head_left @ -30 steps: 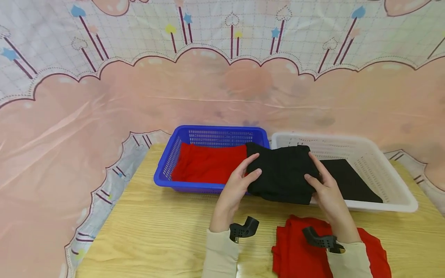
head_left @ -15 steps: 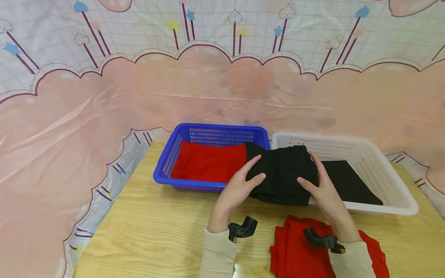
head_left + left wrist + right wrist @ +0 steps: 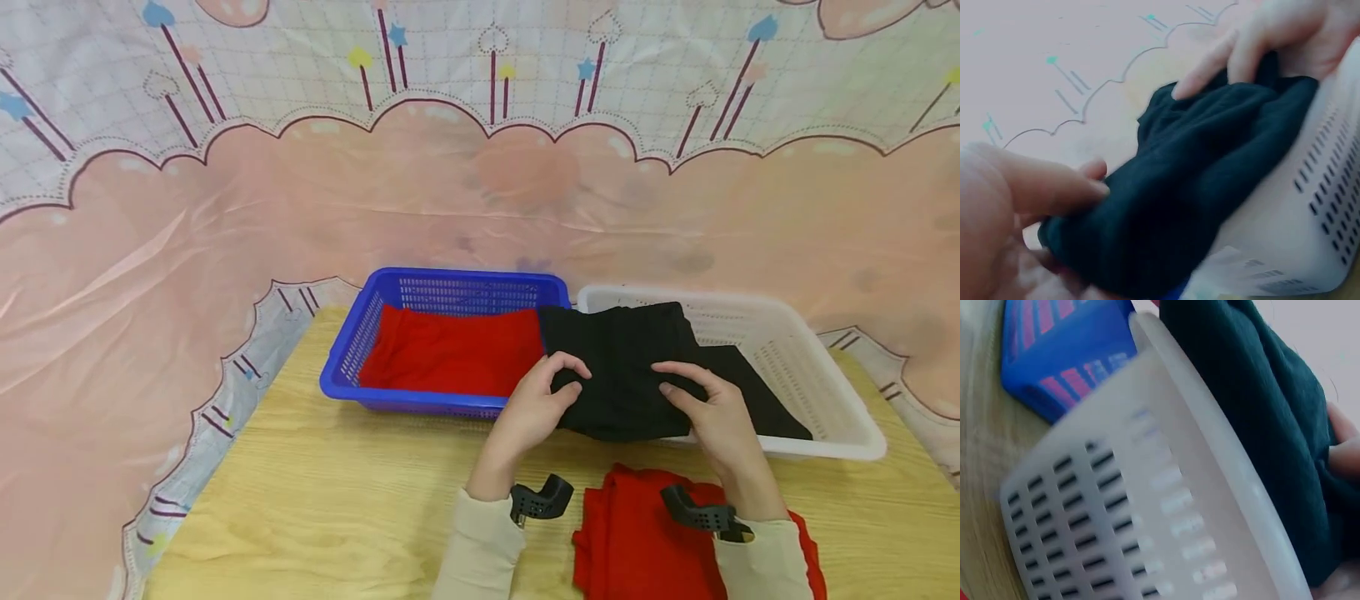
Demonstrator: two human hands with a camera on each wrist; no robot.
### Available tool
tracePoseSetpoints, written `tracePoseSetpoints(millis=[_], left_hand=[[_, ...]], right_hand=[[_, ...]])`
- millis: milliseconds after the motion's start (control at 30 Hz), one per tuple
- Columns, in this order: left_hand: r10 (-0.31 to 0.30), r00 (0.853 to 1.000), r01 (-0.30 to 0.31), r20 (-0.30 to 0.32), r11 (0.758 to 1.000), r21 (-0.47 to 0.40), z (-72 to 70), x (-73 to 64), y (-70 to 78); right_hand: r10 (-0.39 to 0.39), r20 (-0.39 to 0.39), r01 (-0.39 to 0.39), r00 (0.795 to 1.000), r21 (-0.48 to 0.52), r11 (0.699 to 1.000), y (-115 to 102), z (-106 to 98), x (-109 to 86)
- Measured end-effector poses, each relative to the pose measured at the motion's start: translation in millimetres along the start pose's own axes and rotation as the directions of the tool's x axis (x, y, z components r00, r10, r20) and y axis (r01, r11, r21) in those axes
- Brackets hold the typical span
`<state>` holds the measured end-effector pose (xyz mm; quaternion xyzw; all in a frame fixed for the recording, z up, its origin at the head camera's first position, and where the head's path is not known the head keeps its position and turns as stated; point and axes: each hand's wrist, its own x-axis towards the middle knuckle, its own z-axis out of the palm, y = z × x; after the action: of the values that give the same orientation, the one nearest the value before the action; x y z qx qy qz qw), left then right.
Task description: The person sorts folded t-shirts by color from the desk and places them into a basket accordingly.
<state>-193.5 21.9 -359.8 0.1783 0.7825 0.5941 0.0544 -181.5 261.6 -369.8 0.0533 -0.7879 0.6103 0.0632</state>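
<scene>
Cloth (image 3: 626, 379), black, between left hand (image 3: 532, 408) and right hand (image 3: 722, 418), pinched by both, partly over white basket (image 3: 855, 448)

Table (image 3: 337, 500) is carrying blue basket (image 3: 420, 397) left of left hand (image 3: 536, 404), white basket (image 3: 843, 400) beyond right hand (image 3: 723, 412); red cloth (image 3: 637, 533) is lying nearside of right hand.

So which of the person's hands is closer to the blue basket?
The left. The left hand is beside the near right corner of the blue basket; the right hand is farther right, by the white basket.
</scene>
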Motion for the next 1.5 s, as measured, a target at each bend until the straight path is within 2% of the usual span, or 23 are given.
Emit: tracePoseSetpoints(millis=[167, 267, 367, 567, 700, 833, 967, 1133, 1233, 1333, 1433, 1500], left_hand=[[0.011, 0.999, -0.011, 0.052, 1.000, 0.015, 12.4, 4.5, -2.5], [0.009, 0.996, -0.010, 0.087, 1.000, 0.019, 19.9, 8.6, -1.2], [0.016, 0.995, -0.021, 0.098, 0.998, 0.055, 26.0, 13.8, 1.4], [0.052, 0.994, -0.070, 0.091, 0.975, 0.210, 33.4, 21.6, 4.8], [0.027, 0.994, -0.055, 0.110, 0.965, 0.255, 35.6, 23.8, 6.7], [0.004, 0.992, -0.043, 0.127, 0.950, 0.308, 36.8, 29.0, 8.2], [-0.008, 0.987, -0.057, 0.160, 0.917, 0.395, 37.8, 34.8, 9.9], [0.016, 0.981, -0.114, 0.191, 0.849, 0.515, 41.2, 42.6, 8.5], [0.022, 0.975, -0.146, 0.219, 0.812, 0.565, 41.4, 46.1, 8.6], [0.012, 0.970, -0.159, 0.244, 0.790, 0.592, 41.7, 49.2, 9.1], [-0.007, 0.968, -0.156, 0.251, 0.768, 0.621, 42.7, 52.5, 9.7], [-0.018, 0.969, -0.152, 0.248, 0.746, 0.649, 44.2, 53.9, 10.5]], right_hand=[[-0.002, -0.128, -0.013, 0.992, -0.113, 0.994, 3.4, -9.4, -1.0], [0.022, -0.172, -0.040, 0.985, -0.104, 0.994, 5.3, -17.2, -0.3], [0.054, -0.207, -0.066, 0.977, -0.051, 0.997, 4.7, -23.4, 1.3], [0.119, -0.282, -0.111, 0.952, 0.045, 0.993, 2.6, -30.3, 3.5], [0.148, -0.345, -0.096, 0.927, 0.162, 0.982, 4.6, -30.8, 4.2], [0.152, -0.384, -0.081, 0.911, 0.194, 0.978, 5.5, -29.8, 6.0], [0.185, -0.410, -0.120, 0.893, 0.180, 0.976, 2.7, -30.5, 6.6], [0.192, -0.433, -0.160, 0.881, 0.110, 0.981, 3.7, -33.4, 8.0], [0.171, -0.436, -0.175, 0.884, 0.032, 0.984, 6.4, -33.8, 8.9], [0.155, -0.435, -0.190, 0.887, -0.040, 0.981, 7.7, -34.4, 9.2], [0.137, -0.428, -0.215, 0.893, -0.139, 0.967, 8.0, -34.7, 9.3], [0.131, -0.417, -0.236, 0.900, -0.212, 0.948, 8.0, -34.4, 9.0]])
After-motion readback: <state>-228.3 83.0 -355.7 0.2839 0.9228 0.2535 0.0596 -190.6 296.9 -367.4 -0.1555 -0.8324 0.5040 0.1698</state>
